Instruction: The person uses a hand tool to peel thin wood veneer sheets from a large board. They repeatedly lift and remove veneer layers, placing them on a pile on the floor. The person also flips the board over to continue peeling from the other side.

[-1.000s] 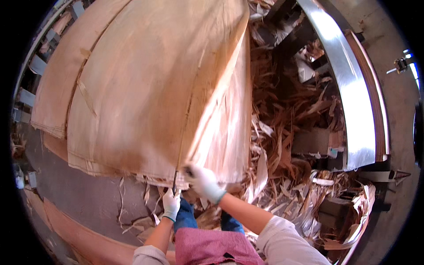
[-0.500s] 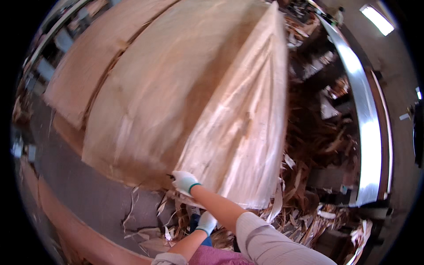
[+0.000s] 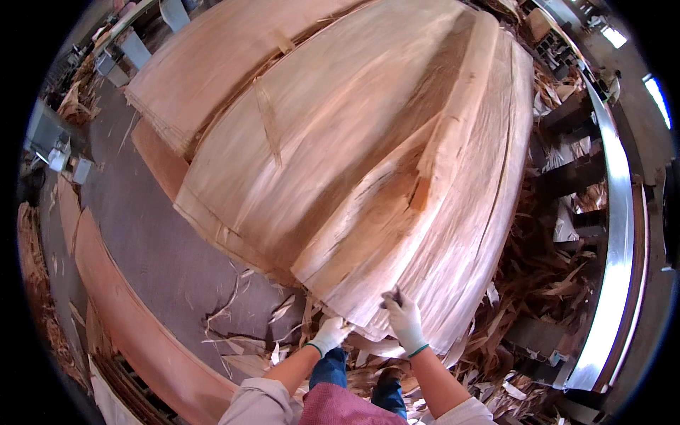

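A large pale sheet of wood veneer [image 3: 340, 127] lies over a broad stack in front of me. Its right side is folded and rippled, with a long raised ridge [image 3: 453, 127] and a torn opening partway along. My left hand [image 3: 330, 336], in a white glove with a green cuff, is closed at the near edge of the folded veneer, its fingertips on the rim. Resting on the near right part of the sheet, my gloved right hand [image 3: 405, 322] is closed round a small dark tool [image 3: 391, 297], whose kind is too small to tell.
Another veneer stack [image 3: 219, 57] lies to the left, past a gap. Veneer scraps [image 3: 517, 304] cover the floor at right and around my feet. A long shiny metal rail [image 3: 615, 255] curves along the right. Veneer strips [image 3: 127, 283] lie at lower left beside grey floor [image 3: 170, 255].
The veneer's right side has come down from a raised, gathered fold and spread rightward. My right hand has moved right, away from the sheet's near corner; my left hand has risen to the edge.
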Demonstrator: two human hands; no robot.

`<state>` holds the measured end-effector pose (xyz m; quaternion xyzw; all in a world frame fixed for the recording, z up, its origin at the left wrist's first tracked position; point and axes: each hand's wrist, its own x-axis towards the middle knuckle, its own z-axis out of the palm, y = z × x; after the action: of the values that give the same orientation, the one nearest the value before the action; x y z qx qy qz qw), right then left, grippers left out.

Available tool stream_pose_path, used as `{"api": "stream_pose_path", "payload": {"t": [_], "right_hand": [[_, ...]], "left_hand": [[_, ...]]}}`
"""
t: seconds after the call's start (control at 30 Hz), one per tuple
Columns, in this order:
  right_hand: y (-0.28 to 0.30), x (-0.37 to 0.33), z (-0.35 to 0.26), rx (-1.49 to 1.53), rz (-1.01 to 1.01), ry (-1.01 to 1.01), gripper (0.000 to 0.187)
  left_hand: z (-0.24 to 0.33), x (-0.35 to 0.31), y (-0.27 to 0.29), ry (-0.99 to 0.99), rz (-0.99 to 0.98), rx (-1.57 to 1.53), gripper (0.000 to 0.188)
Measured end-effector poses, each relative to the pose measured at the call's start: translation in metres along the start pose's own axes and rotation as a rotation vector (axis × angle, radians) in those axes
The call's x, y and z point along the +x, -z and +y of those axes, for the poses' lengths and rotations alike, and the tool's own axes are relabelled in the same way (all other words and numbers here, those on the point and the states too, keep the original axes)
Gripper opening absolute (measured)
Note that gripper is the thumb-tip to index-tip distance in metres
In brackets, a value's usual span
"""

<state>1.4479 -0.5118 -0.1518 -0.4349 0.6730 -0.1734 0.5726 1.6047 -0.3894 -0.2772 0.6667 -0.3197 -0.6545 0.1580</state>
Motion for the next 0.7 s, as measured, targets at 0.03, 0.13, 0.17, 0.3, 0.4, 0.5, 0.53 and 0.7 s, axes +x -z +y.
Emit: {"api": "stream_pose_path", "payload": {"t": [0.03,0.13,0.17,0.3,0.4,0.5,0.53,0.7], "right_hand": [[0.012,0.012,0.026,-0.08,0.078,0.023,0.029],[0.024,0.029,0.062,-0.288,0.215,0.032,0.043],[0.027,0.031,0.063,-0.323,0.216,0.004,0.045],[0.014,0.025,0.043,-0.362,0.155,0.054,0.061],[0.002,-0.006,-0.004,-0.216,0.279,0.078,0.047],[0.015,-0.042,-0.025,0.012,0.538,0.165,0.033],[0.03,-0.051,-0.028,0.25,0.516,0.206,0.02],[0.177,-0.142,-0.047,0.501,0.509,0.286,0.007]], "left_hand": [[0.019,-0.004,-0.003,-0.018,-0.06,0.075,0.034],[-0.009,0.016,-0.035,-0.094,-0.161,0.204,0.051],[0.004,0.01,-0.042,-0.035,-0.115,0.093,0.057],[0.052,-0.039,-0.052,0.125,-0.135,-0.389,0.071],[0.092,-0.088,-0.038,0.131,-0.282,-0.526,0.06],[0.108,-0.125,-0.036,0.008,-0.643,-0.608,0.047],[0.11,-0.134,-0.034,0.005,-0.751,-0.619,0.044],[0.114,-0.184,0.014,-0.851,-0.591,1.354,0.046]]}}
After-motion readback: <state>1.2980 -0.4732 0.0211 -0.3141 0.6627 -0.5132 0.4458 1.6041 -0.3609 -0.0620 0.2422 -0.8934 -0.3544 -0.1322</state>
